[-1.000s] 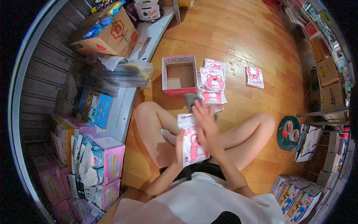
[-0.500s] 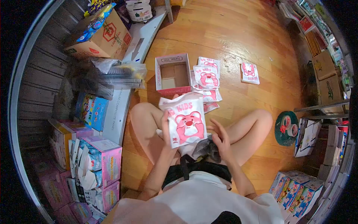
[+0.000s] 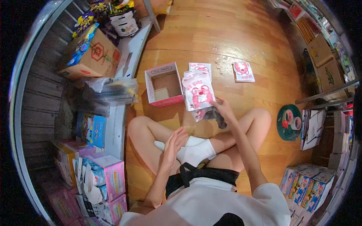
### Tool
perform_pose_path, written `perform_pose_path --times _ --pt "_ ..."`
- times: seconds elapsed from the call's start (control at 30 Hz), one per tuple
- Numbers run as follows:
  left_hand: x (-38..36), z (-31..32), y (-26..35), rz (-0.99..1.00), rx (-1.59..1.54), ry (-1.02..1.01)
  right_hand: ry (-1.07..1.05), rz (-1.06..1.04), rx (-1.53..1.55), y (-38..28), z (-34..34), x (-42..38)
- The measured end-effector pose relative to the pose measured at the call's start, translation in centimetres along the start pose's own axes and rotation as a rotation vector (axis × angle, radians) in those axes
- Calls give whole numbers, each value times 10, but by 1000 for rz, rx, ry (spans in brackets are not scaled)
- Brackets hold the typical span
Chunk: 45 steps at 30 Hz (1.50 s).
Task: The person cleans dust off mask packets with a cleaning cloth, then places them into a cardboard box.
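Observation:
Several white packets with a pink bear print lie overlapping on the wooden floor, and the top packet [image 3: 199,92] is pinched at its lower right corner by my right hand [image 3: 224,109]. A dark grey item [image 3: 217,118] hangs beneath that hand; what it is I cannot make out. My left hand [image 3: 175,144] is over my crossed legs, fingers apart and holding nothing. Left of the packets stands an open pink and white box [image 3: 164,100], with brown cardboard inside. Another bear packet [image 3: 243,71] lies apart at the right.
A shelf [image 3: 120,128] runs along the left, with a large cardboard box [image 3: 96,54], plastic-wrapped goods and pink boxes [image 3: 115,180]. At the right are a green round container [image 3: 289,122] with tape rolls, books, and colourful boxes [image 3: 306,188] near shelving.
The held packet has moved forward from my lap to the packets on the floor, with my right hand now at it. My left hand has let go and drawn back. The view has shifted slightly.

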<state>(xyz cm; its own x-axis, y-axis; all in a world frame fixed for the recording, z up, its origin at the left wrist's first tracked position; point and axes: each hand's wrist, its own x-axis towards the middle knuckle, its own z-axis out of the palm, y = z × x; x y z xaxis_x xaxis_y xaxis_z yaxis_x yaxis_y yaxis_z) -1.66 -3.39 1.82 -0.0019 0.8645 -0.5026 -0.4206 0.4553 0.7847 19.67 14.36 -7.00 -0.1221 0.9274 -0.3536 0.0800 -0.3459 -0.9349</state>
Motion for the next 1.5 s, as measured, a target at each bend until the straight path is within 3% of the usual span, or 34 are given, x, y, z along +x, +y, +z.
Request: perform_pose_path --times 0.03,0.2,0.27,0.37,0.47,0.5,0.6,0.73,0.8,0.9,1.03,1.1,1.17,1.23,1.33,1.43,1.5 --pt "-3 -2 -5 -1 -13 4 -45 -49 -113 2 -4 1" --pt "-2 -11 -21 -14 -62 53 386 -404 -705 3 -65 50" --pt "3 -10 -23 -40 -52 66 344 -331 -931 -37 -88 57" --pt "9 -5 -23 -53 -36 69 337 -324 -1044 -7 -118 111" --pt "11 5 -16 -47 -13 53 273 -73 -1089 17 -116 123" --pt "9 8 -12 -45 -2 49 213 -97 -1168 27 -119 126" --pt "4 11 -7 -25 -10 23 420 -1 -1118 34 -105 136" --pt "-9 7 -7 -36 -4 49 461 -36 -1112 -24 -107 91" --pt "-15 2 -8 -19 13 44 502 -472 -1005 -64 -106 45" --pt "-10 -5 -8 193 321 89 158 -478 -817 -113 -114 -12" --pt "1 22 50 883 879 149 -461 -450 -804 -179 -91 -90" --pt "-7 42 89 976 1216 19 -729 -457 -831 -193 -73 -113" --pt "-11 49 92 943 1349 -216 -966 -482 -790 -202 -51 -126" --pt "-9 48 78 778 1257 -536 -1169 -517 -678 -208 -29 -134" --pt "-4 42 64 67 928 -947 -1185 -409 -649 -211 -14 -130" --pt "-17 36 45 -26 444 -728 -945 -555 -896 -199 -4 -123" --pt "-17 29 40 -137 378 -717 -849 -609 -954 -180 -1 -118"
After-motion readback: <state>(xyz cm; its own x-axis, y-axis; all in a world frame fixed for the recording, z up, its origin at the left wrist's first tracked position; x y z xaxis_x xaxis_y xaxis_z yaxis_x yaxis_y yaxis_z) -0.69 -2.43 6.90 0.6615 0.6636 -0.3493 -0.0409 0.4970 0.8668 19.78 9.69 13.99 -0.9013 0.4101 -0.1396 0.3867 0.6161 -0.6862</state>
